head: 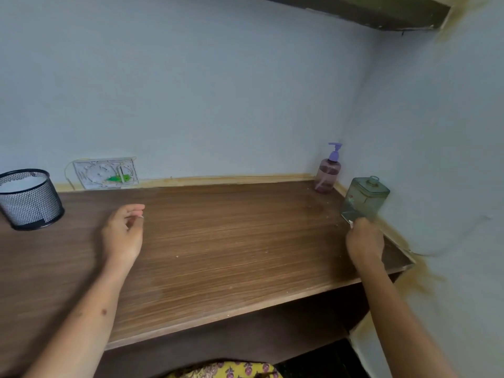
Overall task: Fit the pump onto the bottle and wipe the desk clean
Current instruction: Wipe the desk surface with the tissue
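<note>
Right hand grips green bottle; left hand hovers, loosely curled.

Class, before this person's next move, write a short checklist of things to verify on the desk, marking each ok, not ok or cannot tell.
1. Pump seated on the pink bottle: ok, the purple pump sits on top, upright.
2. Pink bottle standing steady in the back corner: ok.
3. Right hand has a grip on the green glass bottle: cannot tell, the fingers are curled at its base but hidden.
4. Left hand free: ok, relaxed over the desk, holding nothing.
5. Wiping cloth at hand: not ok, none in view.
6. Desk clean: not ok, pale specks show on the wood.
</note>
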Tool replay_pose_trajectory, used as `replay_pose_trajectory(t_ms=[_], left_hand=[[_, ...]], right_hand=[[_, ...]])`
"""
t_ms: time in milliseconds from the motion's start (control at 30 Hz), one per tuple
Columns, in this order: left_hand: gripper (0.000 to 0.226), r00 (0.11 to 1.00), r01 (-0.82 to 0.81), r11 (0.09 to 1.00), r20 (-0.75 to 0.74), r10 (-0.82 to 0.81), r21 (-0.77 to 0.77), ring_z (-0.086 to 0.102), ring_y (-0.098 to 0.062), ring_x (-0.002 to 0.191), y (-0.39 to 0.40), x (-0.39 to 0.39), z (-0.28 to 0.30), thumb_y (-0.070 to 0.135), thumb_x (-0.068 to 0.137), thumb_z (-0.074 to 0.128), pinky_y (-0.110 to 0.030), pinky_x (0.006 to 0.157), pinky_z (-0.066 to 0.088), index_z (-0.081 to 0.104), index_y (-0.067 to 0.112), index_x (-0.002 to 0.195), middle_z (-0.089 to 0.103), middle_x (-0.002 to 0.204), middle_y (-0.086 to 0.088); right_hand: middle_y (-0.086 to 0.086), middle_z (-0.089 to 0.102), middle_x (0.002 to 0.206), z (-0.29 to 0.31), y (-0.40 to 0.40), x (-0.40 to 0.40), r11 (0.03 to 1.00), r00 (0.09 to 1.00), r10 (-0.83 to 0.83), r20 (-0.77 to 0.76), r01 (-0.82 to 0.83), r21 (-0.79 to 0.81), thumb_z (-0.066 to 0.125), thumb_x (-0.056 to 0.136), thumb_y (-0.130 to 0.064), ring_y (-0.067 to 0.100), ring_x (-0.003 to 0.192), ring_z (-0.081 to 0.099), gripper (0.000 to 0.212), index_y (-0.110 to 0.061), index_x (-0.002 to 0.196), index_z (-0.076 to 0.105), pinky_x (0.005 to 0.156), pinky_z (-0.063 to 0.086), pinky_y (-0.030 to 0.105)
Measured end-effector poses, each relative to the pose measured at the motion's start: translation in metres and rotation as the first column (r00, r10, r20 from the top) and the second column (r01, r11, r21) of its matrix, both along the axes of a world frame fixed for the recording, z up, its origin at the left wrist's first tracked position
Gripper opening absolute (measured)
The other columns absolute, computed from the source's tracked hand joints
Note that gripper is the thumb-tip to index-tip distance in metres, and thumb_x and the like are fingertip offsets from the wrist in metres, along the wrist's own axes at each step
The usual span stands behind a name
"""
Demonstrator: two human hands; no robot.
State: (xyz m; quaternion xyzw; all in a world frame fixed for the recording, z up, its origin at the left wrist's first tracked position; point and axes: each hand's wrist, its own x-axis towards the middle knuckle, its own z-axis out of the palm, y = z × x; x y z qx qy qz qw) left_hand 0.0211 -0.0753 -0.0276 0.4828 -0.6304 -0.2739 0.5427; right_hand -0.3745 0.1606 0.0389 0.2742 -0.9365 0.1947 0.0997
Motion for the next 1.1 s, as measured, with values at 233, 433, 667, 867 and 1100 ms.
replay_pose_trajectory(t_ms=[233, 433, 667, 867, 1100], left_hand=[[0.026, 1.000, -0.007, 1.000, 0.025, 0.008, -0.023, 0.062, -0.021, 0.090, -0.001, -0.005, 0.003, -0.004, 0.088, 0.054, 0.001, 0.070, 0.038, 0.067, 0.013, 0.102, 0.068, 0.102, -0.010], [0.028, 0.999, 0.007, 1.000, 0.053, -0.006, -0.029, 0.063, -0.019, 0.091, -0.005, -0.006, 0.003, -0.003, 0.088, 0.055, 0.000, 0.072, 0.038, 0.065, 0.021, 0.100, 0.068, 0.102, -0.007], [0.031, 0.999, 0.007, 1.000, 0.051, -0.006, -0.025, 0.063, -0.018, 0.091, -0.007, -0.007, 0.003, -0.002, 0.087, 0.054, -0.002, 0.074, 0.040, 0.063, 0.026, 0.098, 0.068, 0.102, -0.005], [0.030, 0.998, 0.002, 1.000, 0.055, -0.001, -0.023, 0.062, -0.017, 0.090, -0.002, -0.007, 0.006, -0.004, 0.086, 0.053, 0.000, 0.073, 0.039, 0.065, 0.019, 0.100, 0.067, 0.102, -0.005], [0.029, 0.997, 0.017, 1.000, 0.073, -0.016, -0.026, 0.063, -0.019, 0.091, -0.004, -0.007, 0.004, -0.002, 0.087, 0.055, -0.004, 0.075, 0.041, 0.065, 0.022, 0.100, 0.068, 0.102, -0.006]], right_hand=[[0.022, 0.055, 0.123, -0.001, -0.074, 0.011, 0.986, 0.998, 0.048, 0.043, -0.054, 0.160, 0.053, 0.092, -0.002, 0.038, 0.115, 0.054, 0.028, 0.000, 0.119, 0.056, 0.089, 0.049, 0.041], [0.019, 0.054, 0.121, -0.005, -0.155, 0.066, 0.887, 0.905, 0.426, 0.022, -0.422, 0.186, 0.048, 0.091, 0.001, 0.036, 0.111, 0.055, 0.026, 0.001, 0.112, 0.064, 0.092, 0.048, 0.040], [0.013, 0.066, 0.105, -0.027, -0.148, 0.212, 0.091, 0.093, 0.995, 0.032, -0.995, 0.043, 0.057, 0.075, 0.012, 0.031, 0.102, 0.060, 0.041, -0.010, 0.104, 0.074, 0.092, 0.048, 0.031], [0.009, 0.064, 0.106, -0.031, -0.086, 0.218, -0.227, -0.230, 0.973, -0.023, -0.970, 0.091, 0.057, 0.075, 0.017, 0.025, 0.090, 0.054, 0.047, -0.004, 0.116, 0.068, 0.082, 0.046, 0.030], [0.003, 0.065, 0.115, -0.025, -0.063, 0.086, 0.186, 0.152, 0.979, -0.136, -0.939, 0.289, 0.068, 0.082, -0.002, 0.017, 0.104, 0.060, 0.038, -0.017, 0.117, 0.068, 0.089, 0.050, 0.027]])
